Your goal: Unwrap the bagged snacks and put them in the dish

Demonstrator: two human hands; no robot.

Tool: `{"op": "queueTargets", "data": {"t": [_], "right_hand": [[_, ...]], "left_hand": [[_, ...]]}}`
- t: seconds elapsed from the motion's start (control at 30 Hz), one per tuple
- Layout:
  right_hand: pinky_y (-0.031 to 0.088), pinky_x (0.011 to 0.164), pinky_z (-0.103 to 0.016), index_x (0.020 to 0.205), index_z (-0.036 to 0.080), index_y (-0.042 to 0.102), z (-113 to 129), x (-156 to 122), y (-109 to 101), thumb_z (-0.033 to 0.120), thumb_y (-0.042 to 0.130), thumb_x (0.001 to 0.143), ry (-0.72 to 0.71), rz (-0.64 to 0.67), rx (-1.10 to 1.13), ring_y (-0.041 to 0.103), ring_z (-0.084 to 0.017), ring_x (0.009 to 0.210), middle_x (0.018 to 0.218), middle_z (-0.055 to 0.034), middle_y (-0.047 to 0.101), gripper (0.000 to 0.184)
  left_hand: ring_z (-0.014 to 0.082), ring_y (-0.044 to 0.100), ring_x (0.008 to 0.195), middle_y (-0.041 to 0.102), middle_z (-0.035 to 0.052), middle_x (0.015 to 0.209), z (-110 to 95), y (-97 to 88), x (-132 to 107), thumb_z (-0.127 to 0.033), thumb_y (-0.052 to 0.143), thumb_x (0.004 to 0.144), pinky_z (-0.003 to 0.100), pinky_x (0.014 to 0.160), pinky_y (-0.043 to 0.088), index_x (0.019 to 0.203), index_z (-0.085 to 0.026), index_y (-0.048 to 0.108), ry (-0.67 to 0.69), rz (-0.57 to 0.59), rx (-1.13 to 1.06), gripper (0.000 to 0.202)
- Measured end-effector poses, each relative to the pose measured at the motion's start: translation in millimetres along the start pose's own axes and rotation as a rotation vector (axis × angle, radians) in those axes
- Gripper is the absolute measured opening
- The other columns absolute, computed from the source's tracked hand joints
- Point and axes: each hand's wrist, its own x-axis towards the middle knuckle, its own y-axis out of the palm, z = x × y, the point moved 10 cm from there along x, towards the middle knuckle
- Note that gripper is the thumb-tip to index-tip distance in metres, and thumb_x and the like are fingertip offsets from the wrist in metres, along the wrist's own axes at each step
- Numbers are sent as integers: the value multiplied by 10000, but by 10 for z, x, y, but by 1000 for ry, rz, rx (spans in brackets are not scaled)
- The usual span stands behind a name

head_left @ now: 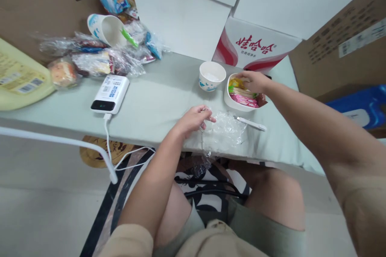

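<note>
My right hand (pixel 255 81) reaches over the far rim of a white container (pixel 238 106), its fingers bent down among small packets. Pink packets (pixel 244 101), pale sticks (pixel 239 92) and a yellow packet (pixel 237 83) lie inside; whatever the fingertips pinch is hidden. On the table, my left hand (pixel 196 119) has its fingers curled on the edge of crumpled clear plastic wrap (pixel 224 130). A white utility knife (pixel 251 123) lies beside the wrap, blade toward the left. Behind stands an upright paper cup (pixel 212 76) with something whitish in it.
At the left are a white power bank (pixel 110 94) with a cable, several wrapped snacks (pixel 93 62), a tipped paper cup (pixel 108 30) and a yellow jug (pixel 21 78). White boxes (pixel 181 12) stand along the back. The table's front edge runs above my knees.
</note>
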Motion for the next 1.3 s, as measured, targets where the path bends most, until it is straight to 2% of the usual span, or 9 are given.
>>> {"op": "queueTargets", "data": {"t": [0.17,0.33,0.43,0.53,0.73,0.9,1.03,1.13,1.3], "right_hand": [[508,964,-473,1080,189,679,329,-749,-358,237,443,907,-97,-426,150,655,-289,1084,1139,-136,713,296],[533,974,-499,1253,199,626,887,-1922,463,389,535,913,-400,-132,158,665,-316,1148,1249,-136,706,400],[541,968,-524,1383,184,546,772,-2331,770,398,545,924,-316,-82,80,644,-336,1208,1338,-160,665,506],[559,938,-526,1388,222,566,595,-2527,822,383,541,931,-214,-82,10,655,-343,1198,1392,-147,634,485],[636,743,-440,1309,303,665,442,-2748,744,381,502,954,-64,7,77,760,-247,863,1475,-77,575,398],[507,1031,-572,950,236,802,526,-2680,351,327,529,940,-127,-161,93,569,-357,1300,1463,-129,564,288],[354,1119,-669,1095,275,780,787,-2384,393,368,647,869,-310,-14,113,350,-408,1471,1572,-106,446,279],[405,1098,-629,1212,263,716,831,-2164,476,366,626,875,-310,72,202,544,-359,1334,1361,-117,654,363],[548,968,-468,1073,234,681,475,-1950,302,439,607,899,-36,-132,618,701,-266,1061,1107,-89,745,279]], "left_hand": [[70,430,479,732,52,858,4,-43,-46,-292,583,856,228,473,276,755,-191,496,-41,-2,-24,167],[110,490,543,702,79,805,-34,-235,-16,-299,559,873,250,515,352,763,-169,584,-13,-93,34,172],[126,543,616,691,62,858,-42,-341,26,-339,693,788,265,592,415,907,-168,647,33,-103,184,214],[149,594,693,687,31,890,-5,-260,75,-270,827,623,266,637,430,1184,-206,616,47,21,309,603],[136,541,638,622,0,672,-64,-70,164,-254,631,789,259,633,386,771,-183,623,133,37,420,73],[142,517,626,633,9,658,-139,-30,231,-250,584,830,262,625,369,744,-191,640,195,20,458,118],[131,473,562,612,-4,625,-157,-2,254,-263,610,825,256,586,345,772,-192,666,201,86,438,105],[134,492,581,587,-7,626,-214,-37,202,-299,615,837,256,595,365,762,-193,653,245,97,420,135],[138,542,633,544,-31,693,-136,-77,53,-266,781,697,260,606,432,1132,-212,648,157,226,256,458]]}}
